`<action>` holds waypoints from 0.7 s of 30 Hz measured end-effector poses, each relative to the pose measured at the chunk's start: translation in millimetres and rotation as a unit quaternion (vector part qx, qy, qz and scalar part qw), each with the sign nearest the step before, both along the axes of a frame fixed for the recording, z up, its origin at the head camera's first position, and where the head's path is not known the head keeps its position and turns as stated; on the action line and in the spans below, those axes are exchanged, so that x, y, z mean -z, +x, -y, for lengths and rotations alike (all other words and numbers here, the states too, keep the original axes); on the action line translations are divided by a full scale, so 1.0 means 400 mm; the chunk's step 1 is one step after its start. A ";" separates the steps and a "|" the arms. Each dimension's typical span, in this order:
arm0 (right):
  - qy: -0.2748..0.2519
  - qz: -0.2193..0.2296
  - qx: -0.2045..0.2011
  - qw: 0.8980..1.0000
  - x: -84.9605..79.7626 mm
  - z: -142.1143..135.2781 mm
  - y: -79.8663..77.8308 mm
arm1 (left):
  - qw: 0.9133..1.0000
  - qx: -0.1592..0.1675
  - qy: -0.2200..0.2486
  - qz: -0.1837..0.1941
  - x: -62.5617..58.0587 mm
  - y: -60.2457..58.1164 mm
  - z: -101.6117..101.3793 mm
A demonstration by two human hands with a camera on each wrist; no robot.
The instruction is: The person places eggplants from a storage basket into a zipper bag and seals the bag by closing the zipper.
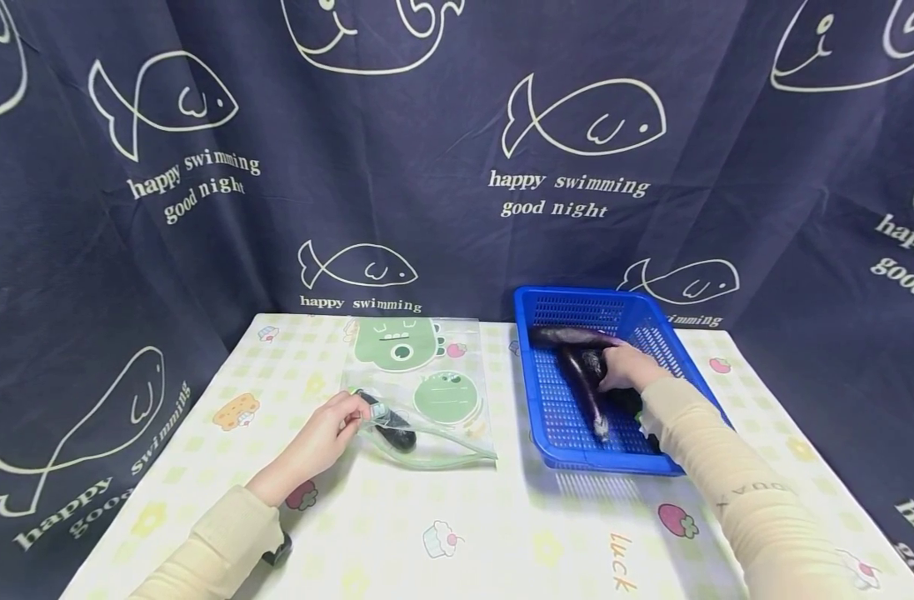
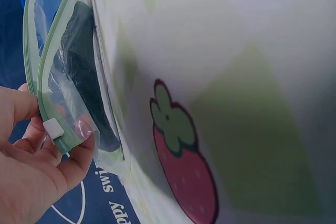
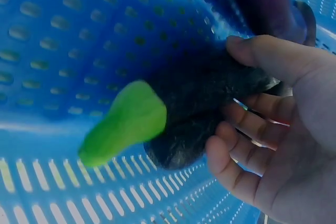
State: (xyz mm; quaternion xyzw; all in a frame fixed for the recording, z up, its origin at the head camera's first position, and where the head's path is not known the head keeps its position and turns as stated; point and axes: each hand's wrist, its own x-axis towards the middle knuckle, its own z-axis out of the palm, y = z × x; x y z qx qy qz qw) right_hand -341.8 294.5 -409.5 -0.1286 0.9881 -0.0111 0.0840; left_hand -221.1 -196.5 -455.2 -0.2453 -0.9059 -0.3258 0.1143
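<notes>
My left hand (image 1: 332, 429) pinches the slider corner of a clear zip bag (image 1: 457, 446) with a green-edged mouth. The white slider (image 2: 53, 128) sits by the fingers. Inside the bag lies a dark eggplant (image 1: 395, 435), seen through the plastic. Over on the right, my right hand (image 1: 631, 368) reaches into a blue basket (image 1: 535, 417). In the right wrist view, its thumb and fingers grip a dark eggplant (image 3: 194, 87) with a bright green stem end (image 3: 128, 121). Another dark eggplant (image 3: 181, 142) lies beneath it. A long purple eggplant (image 1: 582, 392) lies beside the hand.
Another purple eggplant (image 1: 569, 336) lies across the basket's far end. Green cartoon prints mark the bag's face. The table carries a pale checked cloth (image 1: 397, 533), and a navy curtain (image 1: 442, 208) with fish drawings hangs behind and around it.
</notes>
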 end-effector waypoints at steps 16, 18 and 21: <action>0.002 0.023 0.034 0.999 -0.009 0.013 0.004 | 1.000 0.004 0.004 -0.004 0.002 -0.001 0.002; -0.001 0.024 0.035 0.999 -0.009 0.016 0.006 | 1.000 0.004 0.004 -0.004 0.002 0.000 0.002; -0.006 0.029 0.033 0.999 -0.011 0.020 0.008 | 1.000 0.006 0.003 -0.004 0.002 0.002 0.002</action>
